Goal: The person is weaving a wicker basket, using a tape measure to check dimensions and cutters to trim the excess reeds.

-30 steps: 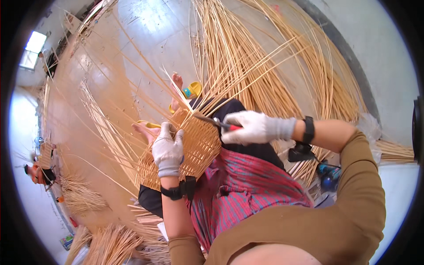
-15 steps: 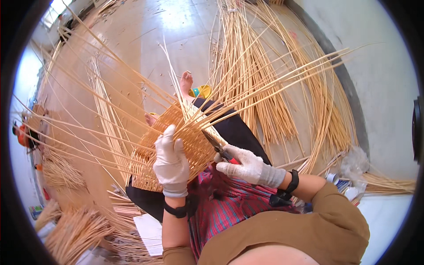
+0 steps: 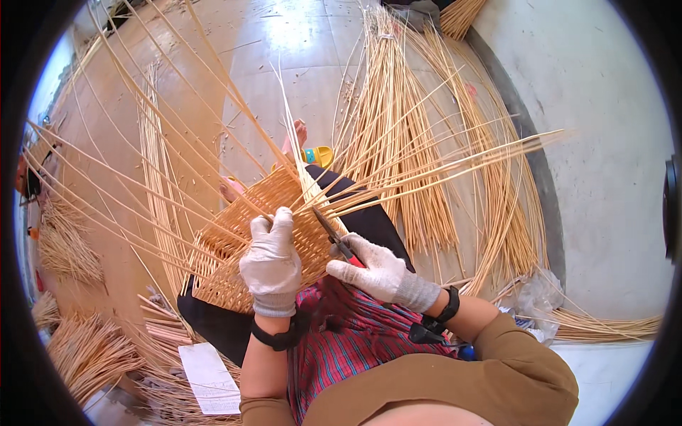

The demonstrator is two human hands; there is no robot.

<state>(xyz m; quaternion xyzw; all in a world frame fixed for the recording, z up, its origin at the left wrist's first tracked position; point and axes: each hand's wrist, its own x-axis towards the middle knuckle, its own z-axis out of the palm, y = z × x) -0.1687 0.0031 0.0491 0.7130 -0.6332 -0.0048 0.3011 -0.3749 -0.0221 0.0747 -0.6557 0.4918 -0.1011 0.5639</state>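
We see the woven basket [image 3: 309,245] tilted on the person's lap, long pale rods [image 3: 419,177] fanning from it. The gloved left hand [image 3: 271,266] bends its fingers against the weave; we cannot tell whether they clamp anything. Well apart from it, the gloved right hand [image 3: 373,268] is wrapped around a red-handled cutting tool [image 3: 339,243], its tip by the rods' bases. We see a plaid apron [image 3: 362,323] below and a tied cane bundle [image 3: 408,142] on the floor beyond.
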